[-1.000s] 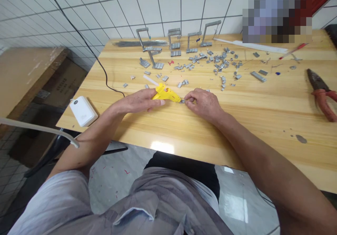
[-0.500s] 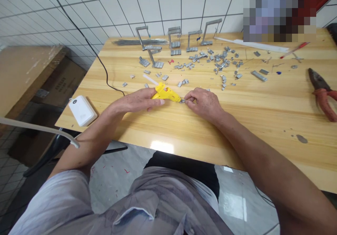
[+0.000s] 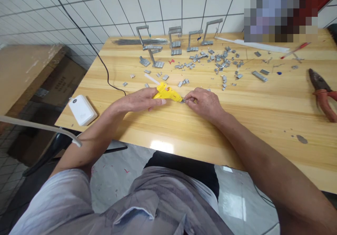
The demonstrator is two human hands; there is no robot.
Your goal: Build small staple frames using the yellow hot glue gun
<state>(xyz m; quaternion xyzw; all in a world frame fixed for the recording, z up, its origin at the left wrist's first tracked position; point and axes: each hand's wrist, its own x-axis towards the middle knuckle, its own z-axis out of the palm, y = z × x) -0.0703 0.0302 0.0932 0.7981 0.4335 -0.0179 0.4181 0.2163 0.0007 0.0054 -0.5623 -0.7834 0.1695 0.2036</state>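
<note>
My left hand [image 3: 142, 100] is wrapped around a yellow hot glue gun [image 3: 168, 93], its nozzle pointing right. A whitish glue stick [image 3: 152, 79] juts from the gun's back end. At the nozzle tip is a small grey metal piece [image 3: 183, 101], pinched between the fingertips of my right hand [image 3: 204, 101]. Nozzle and piece appear to touch, low over the table; my right fingers partly hide the piece. Just beyond the gun lie a few loose staple-like metal pieces [image 3: 183, 82].
Small metal frames [image 3: 155, 64] stand toward the wall, beside a bundle of thin wires [image 3: 139, 42]. Many metal bits [image 3: 222, 61] are scattered mid-table. Red-handled pliers [image 3: 322, 94] lie at right, a white power bank [image 3: 83, 110] at left. A black cable [image 3: 105, 70] crosses the table's left side.
Almost nothing differs. Both hands, the glue gun and the metal piece keep their positions, apart from a very slight shift of the whole view.
</note>
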